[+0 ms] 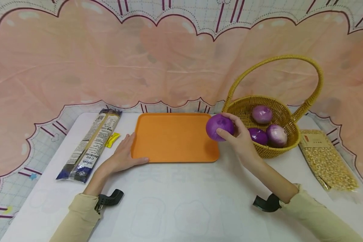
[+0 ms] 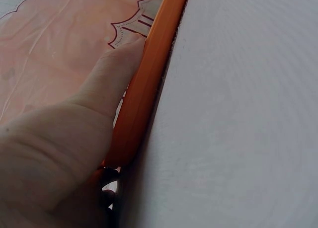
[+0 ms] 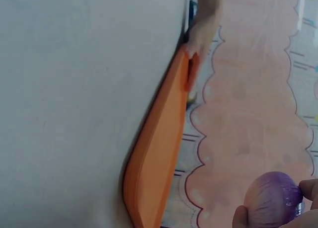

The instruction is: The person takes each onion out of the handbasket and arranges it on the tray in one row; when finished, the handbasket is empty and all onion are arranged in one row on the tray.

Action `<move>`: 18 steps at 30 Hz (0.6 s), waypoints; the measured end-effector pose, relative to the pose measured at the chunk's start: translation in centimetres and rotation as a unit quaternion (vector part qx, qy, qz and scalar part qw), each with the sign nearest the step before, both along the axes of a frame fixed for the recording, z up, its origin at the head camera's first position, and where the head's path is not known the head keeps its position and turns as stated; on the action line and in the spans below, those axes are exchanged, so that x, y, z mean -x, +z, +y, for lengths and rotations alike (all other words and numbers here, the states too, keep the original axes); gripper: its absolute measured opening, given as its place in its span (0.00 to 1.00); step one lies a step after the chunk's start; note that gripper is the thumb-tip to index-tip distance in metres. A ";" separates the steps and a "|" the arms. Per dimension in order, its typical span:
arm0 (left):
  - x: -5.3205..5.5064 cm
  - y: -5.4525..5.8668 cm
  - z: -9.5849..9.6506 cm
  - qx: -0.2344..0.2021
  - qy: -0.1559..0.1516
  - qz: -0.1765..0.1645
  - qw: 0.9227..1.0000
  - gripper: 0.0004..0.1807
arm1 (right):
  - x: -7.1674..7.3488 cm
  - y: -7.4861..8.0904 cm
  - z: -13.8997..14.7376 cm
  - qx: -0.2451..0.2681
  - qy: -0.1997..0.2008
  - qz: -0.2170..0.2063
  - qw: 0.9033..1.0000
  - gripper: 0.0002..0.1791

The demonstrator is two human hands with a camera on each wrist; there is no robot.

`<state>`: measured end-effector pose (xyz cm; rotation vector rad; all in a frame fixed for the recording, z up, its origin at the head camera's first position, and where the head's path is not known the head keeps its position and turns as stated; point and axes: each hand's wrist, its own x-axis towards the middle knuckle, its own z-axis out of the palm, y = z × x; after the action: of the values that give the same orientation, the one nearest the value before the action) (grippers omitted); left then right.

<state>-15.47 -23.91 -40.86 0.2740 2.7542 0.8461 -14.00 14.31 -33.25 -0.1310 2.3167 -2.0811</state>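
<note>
In the head view my right hand [image 1: 240,136] holds a purple onion [image 1: 215,125] between thumb and fingers, above the right end of an orange tray [image 1: 172,137]. The right wrist view shows the onion [image 3: 271,200] with fingertips on two sides of it. My left hand [image 1: 125,153] lies against the tray's near left corner, fingers extended along the left side and thumb straight along the front rim. Up close in the left wrist view, the thumb [image 2: 112,74] rests against the tray's rim [image 2: 149,74].
Right of the tray stands a wicker basket [image 1: 270,154] with a tall handle, holding three more purple onions [image 1: 262,114]. A bag of yellow kernels [image 1: 328,159] lies at the far right. On the left are a long printed packet [image 1: 90,144] and a small yellow wrapper [image 1: 112,139].
</note>
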 end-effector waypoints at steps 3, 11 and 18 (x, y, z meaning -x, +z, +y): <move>0.0 0.0 -0.1 -0.002 0.002 0.000 1.000 0.66 | 0.1 -0.3 -0.6 -0.012 0.006 -0.003 1.000 0.30; 0.0 -0.1 -0.1 -0.002 0.003 -0.002 1.000 0.67 | 0.9 -0.7 -2.8 -0.036 0.020 0.004 0.999 0.30; 0.0 -0.1 0.0 -0.002 0.007 -0.009 1.000 0.68 | 2.0 -0.7 -5.4 -0.054 0.035 -0.015 0.998 0.32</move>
<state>-15.50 -23.95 -40.95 0.2481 2.7408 0.8537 -15.98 8.95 -33.94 -0.1742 2.3656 -1.9077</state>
